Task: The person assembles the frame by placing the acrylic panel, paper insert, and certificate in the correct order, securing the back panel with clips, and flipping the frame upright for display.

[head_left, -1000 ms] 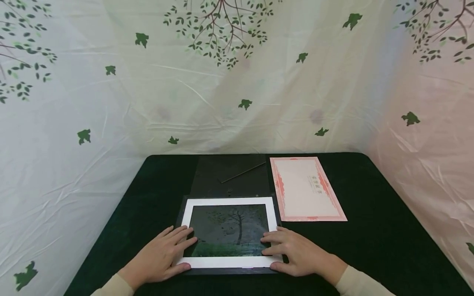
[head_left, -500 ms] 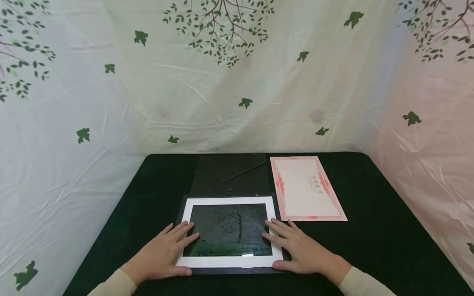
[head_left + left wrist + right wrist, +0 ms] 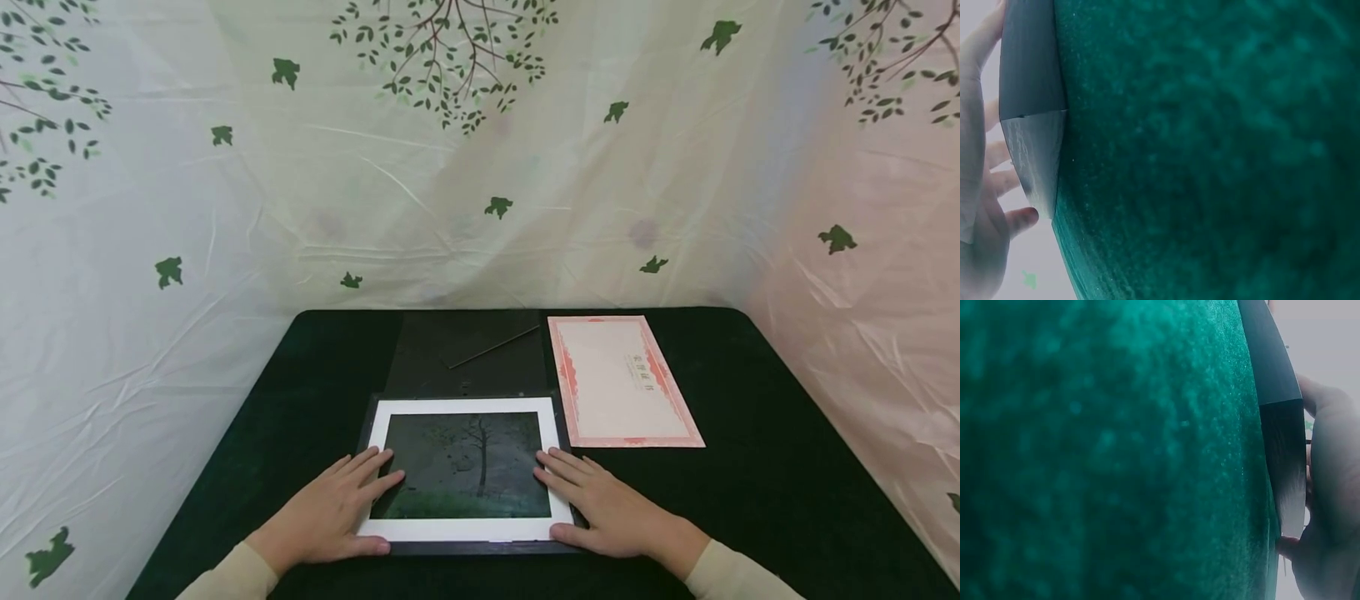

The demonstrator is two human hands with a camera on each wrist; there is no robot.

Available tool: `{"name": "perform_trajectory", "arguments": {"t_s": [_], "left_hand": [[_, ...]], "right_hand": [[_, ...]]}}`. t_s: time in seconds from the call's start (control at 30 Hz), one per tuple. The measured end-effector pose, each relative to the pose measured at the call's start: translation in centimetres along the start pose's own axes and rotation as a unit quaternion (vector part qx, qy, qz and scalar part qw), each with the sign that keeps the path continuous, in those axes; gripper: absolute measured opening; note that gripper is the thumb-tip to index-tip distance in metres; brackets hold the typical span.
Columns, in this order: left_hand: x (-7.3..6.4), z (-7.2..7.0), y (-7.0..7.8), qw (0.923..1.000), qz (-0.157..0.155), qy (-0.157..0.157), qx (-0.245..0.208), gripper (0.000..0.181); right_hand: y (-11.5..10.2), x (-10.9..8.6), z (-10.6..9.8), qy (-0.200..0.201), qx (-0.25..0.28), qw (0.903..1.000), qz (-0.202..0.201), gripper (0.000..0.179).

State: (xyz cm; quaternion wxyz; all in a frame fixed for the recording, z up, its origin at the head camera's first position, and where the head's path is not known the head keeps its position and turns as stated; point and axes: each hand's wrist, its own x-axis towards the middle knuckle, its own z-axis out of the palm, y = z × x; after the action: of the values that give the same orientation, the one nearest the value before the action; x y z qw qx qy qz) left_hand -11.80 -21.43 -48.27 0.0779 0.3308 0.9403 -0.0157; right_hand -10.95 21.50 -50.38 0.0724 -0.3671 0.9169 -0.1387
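One picture frame (image 3: 457, 467), white-bordered, between the desk's (image 3: 750, 492) left and right edges; left hand (image 3: 333, 508) and right hand (image 3: 611, 510), fingers spread, rest on its sides. One pink-bordered sheet (image 3: 607, 383), near the desk's far edge.

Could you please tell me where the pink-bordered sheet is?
In the head view, the sheet lies right of centre on the table, beyond the right hand and near the far right corner of the framed picture.
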Motion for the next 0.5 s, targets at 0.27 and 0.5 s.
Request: {"name": "perform_trajectory", "arguments": {"t_s": [0.27,0.5], "left_hand": [[-0.1,-0.1,0.1,1.0,-0.004,-0.002,0.001,0.092],[0.4,-1.6,0.3,0.999,0.02,0.026,0.029,0.087]], "right_hand": [[0.0,0.1,0.0,-0.004,-0.001,1.0,0.006,0.078],[0.6,-0.4,-0.8,0.032,0.013,0.9994,0.005,0.077]]}}
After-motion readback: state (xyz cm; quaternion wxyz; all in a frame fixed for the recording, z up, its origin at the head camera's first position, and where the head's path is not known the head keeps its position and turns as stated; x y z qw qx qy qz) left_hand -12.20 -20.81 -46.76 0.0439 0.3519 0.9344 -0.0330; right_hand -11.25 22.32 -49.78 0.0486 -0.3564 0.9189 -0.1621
